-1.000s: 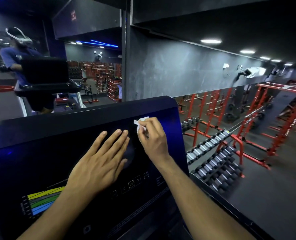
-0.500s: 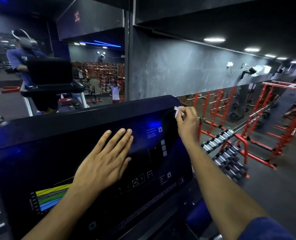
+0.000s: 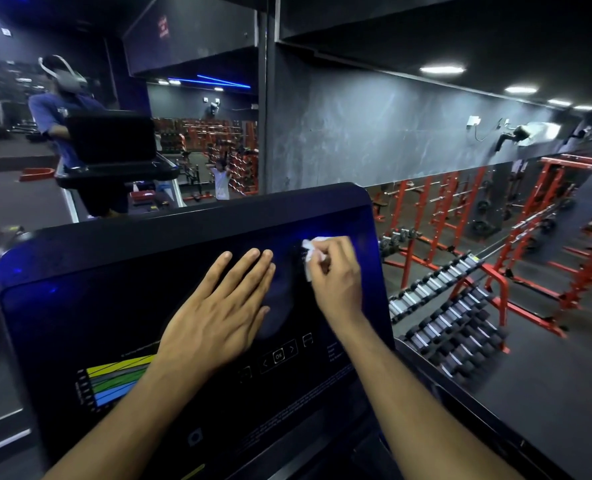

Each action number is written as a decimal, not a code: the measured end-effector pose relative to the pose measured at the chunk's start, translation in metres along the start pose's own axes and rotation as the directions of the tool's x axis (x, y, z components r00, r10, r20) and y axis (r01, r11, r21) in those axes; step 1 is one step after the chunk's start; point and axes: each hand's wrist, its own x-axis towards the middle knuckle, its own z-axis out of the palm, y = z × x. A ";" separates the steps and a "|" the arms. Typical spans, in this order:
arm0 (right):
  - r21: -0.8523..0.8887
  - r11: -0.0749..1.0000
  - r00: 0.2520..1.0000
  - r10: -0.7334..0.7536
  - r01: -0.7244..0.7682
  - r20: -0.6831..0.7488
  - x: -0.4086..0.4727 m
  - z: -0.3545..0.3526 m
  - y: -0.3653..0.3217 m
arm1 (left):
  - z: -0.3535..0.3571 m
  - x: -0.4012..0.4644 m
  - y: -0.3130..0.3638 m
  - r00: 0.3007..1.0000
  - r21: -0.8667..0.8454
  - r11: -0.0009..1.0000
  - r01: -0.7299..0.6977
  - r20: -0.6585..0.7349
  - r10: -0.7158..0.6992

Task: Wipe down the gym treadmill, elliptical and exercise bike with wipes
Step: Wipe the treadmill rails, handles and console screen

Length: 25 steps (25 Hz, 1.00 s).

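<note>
- Pinching a small white wipe point(image 3: 309, 258) in its curled fingers, the right hand point(image 3: 336, 277) presses it on the upper right part of the dark treadmill screen point(image 3: 114, 306).
- The left hand point(image 3: 218, 313) lies flat on the screen, fingers straight, just beside the right hand.
- Colored stripes point(image 3: 118, 382) glow at the lower left.
- Dumbbell racks point(image 3: 450, 306) stand on the floor to the right.

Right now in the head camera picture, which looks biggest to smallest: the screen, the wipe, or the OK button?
1. screen
2. wipe, bunched in the right hand
3. OK button
The bunched wipe's full size is hidden.
</note>
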 end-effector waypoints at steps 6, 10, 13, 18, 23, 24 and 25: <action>-0.064 0.977 0.976 -0.194 0.201 0.102 0.004 -0.010 0.025 | 0.000 -0.002 -0.001 1.000 0.000 1.000 -0.004 0.021 0.004; -0.178 0.978 0.994 0.111 -0.110 -0.006 0.028 -0.035 0.087 | 0.001 -0.001 0.000 1.000 -0.006 1.000 0.002 0.017 -0.002; -0.184 0.960 0.977 0.203 -0.212 -0.066 0.021 -0.032 0.084 | 0.003 -0.002 0.000 1.000 0.003 1.000 0.003 0.012 -0.003; -0.007 1.000 0.998 -0.027 0.028 0.060 -0.045 -0.009 0.007 | 0.001 -0.003 0.000 1.000 0.011 1.000 0.001 0.004 -0.001; 0.006 0.997 0.997 0.077 -0.077 -0.007 -0.028 -0.043 0.035 | -0.002 -0.002 0.001 1.000 0.020 1.000 -0.002 0.017 0.002; -0.025 0.989 0.988 0.145 -0.147 -0.046 -0.018 -0.050 0.051 | -0.001 -0.002 0.001 1.000 0.023 1.000 0.000 0.022 0.000; -0.058 0.977 0.978 0.202 -0.206 -0.059 -0.011 -0.056 0.066 | -0.001 -0.002 0.001 1.000 0.024 1.000 0.000 0.023 -0.001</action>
